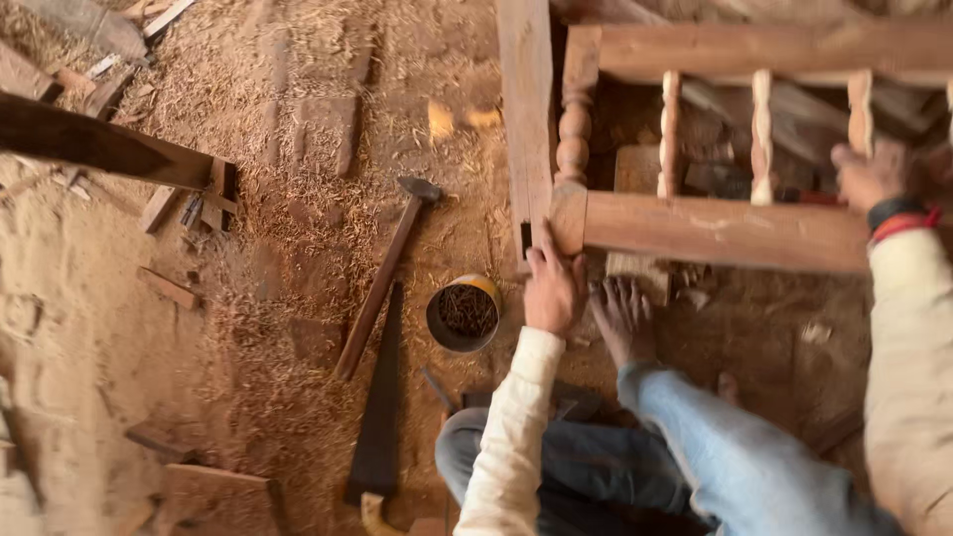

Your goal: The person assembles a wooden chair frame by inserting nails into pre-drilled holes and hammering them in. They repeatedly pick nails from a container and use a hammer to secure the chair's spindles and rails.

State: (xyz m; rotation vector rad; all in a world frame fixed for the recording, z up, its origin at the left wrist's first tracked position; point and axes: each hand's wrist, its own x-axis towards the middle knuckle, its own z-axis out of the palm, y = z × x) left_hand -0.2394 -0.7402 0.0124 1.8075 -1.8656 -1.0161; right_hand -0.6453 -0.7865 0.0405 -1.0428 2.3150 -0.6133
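the left hand [552, 288] lies flat, fingers spread, on the corner joint of the frame [725, 230], where the lower rail meets the post [526, 119]; its grip is open, pressing rather than pinching. the right hand [869, 174] is curled at the far end of the same rail, by a spindle [860, 111], but blur hides whether its grip is closed round anything. the frame lies on the floor [298, 199], in front of the person's bare foot [622, 316].

just left of the left hand stands a tin [463, 314] of nails, then a hammer [385, 273] and a saw [379, 397] lying side by side in the shavings. a dark plank [99, 144] juts in at far left.

risks, as a judgement: the flat palm may slip on dusty wood and let the joint shift; the foot is near the rail and could be pinched if the frame slides; a careless elbow could tip the tin.
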